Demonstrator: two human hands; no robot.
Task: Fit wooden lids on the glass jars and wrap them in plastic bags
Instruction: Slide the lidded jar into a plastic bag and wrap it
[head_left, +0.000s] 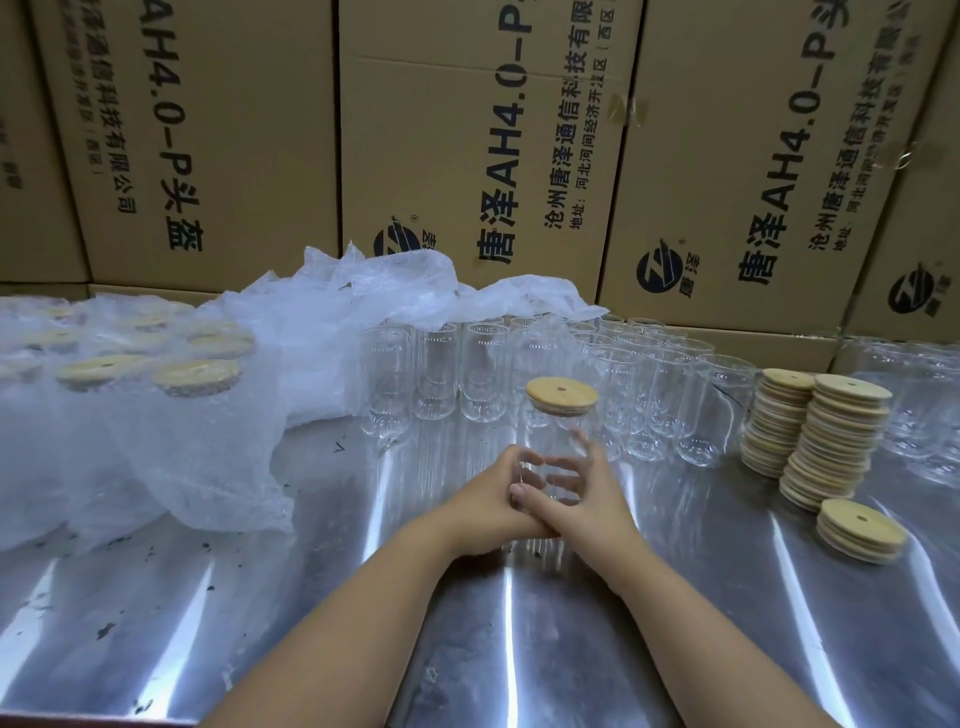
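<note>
Cardboard boxes (467, 130) walled up across 12 o'clock, just backdrop. Steel table (519, 623) is the work surface, laid out like a line. The plastic heap (311, 338) runs from 9 to 11 o'clock, with finished wrapped jars (197, 376) parked under it at 9, lids showing through, probably kept left so done stock stays apart. Bare jars (483, 374) stand in rows at 12 to 1 o'clock, within reach behind the hands. Lid stacks (831, 447) sit at 3 o'clock, with a short stack (860, 530) nearest, likely the one being drawn from. The held jar (558, 447) is dead centre, upright, base hidden by the hands so can't tell if it's lifted. Left hand (493, 499) and right hand (592, 493) both curl round its lower body, fingers visible through the glass, likely steadying it. Wooden lid (562, 396) already seated flat on top; bagging looks next.
</note>
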